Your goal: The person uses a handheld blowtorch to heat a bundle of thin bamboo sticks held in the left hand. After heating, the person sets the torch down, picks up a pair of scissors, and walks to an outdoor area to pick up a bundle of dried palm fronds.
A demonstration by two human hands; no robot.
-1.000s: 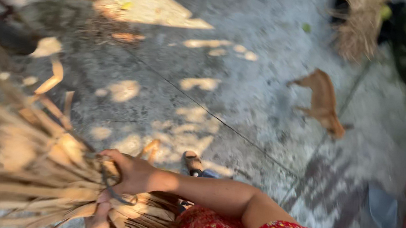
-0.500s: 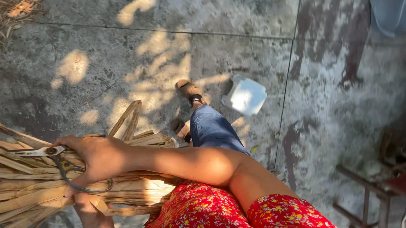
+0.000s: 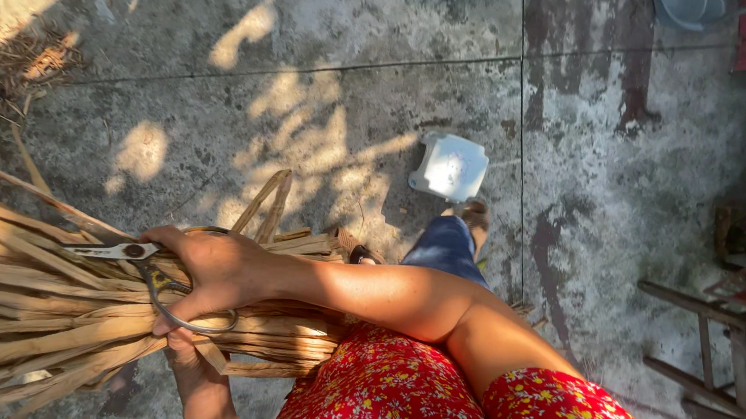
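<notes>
Head view, looking straight down at a concrete floor (image 3: 387,72) with sun patches and dark stains.

Right hand (image 3: 214,271) comes in from the right across the body, arm bare and sunlit. It lies on top of a bundle of dry sticks (image 3: 21,302) and holds a pair of scissors (image 3: 132,258); fingers are curled through or around the wire loop handles, grip closed on them. The blades point left and look closed, lying flat on the bundle.

Left hand (image 3: 187,352) comes up from the near edge under the bundle, just below the right hand. Only the wrist and a few fingers show, the rest is hidden by the sticks. It seems to support the bundle from beneath, but its grip cannot be told.

The bundle fills the near left of the view, sticks running mostly left to right, ends fanning out toward the left edge. A few loose strips stick up at the far side of the bundle.

Red flowered cloth (image 3: 462,413) covers the near middle and right. A blue-trousered leg and sandalled foot (image 3: 474,218) show beyond the arm. Just past the foot lies a white square container (image 3: 449,167). A wooden chair frame (image 3: 729,339) stands at the right. Dry plant litter (image 3: 10,60) lies far left.
</notes>
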